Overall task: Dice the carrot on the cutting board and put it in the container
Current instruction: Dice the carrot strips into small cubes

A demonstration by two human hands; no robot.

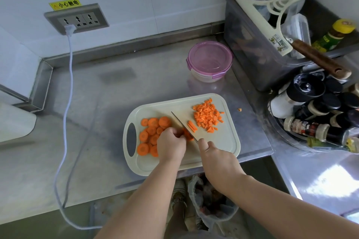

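On the board [223, 137], the left hand [171, 144] curls its fingers onto a carrot piece [188, 136] at the centre. The right hand [215, 159] has its fingers wrapped around the knife [182, 125], with the blade against that piece. Slices [151, 134] lie at 9 o'clock and dice [207, 115] at 1 o'clock, with 2 or 3 strips [192, 126] between. The lidded container [203, 77] sits on the surface [116, 93], beyond the board at 1 o'clock.

A yellow sticker [65, 4] on the wall, just above the socket panel [76, 19], reads "小心触电" in dark characters beside a small warning mark. The labels on the squeegee [258, 23] and on the spice bottles [307, 128] at the surface's right edge are too blurred to read.
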